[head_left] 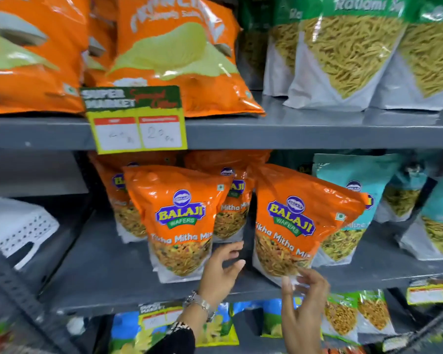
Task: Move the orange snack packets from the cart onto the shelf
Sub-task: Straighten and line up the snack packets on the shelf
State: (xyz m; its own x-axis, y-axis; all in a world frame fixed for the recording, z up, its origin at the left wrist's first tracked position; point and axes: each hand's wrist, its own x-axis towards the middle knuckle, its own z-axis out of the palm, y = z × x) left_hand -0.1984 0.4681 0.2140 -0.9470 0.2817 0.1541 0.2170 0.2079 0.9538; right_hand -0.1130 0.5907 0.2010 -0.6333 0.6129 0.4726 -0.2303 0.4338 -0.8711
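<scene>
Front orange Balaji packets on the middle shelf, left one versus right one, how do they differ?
The left packet stands upright; the right packet tilts. The right hand is at the right packet's base; the left hand is beside the left packet, contact unclear. Both are orange Tikha Mitha Mix.
</scene>
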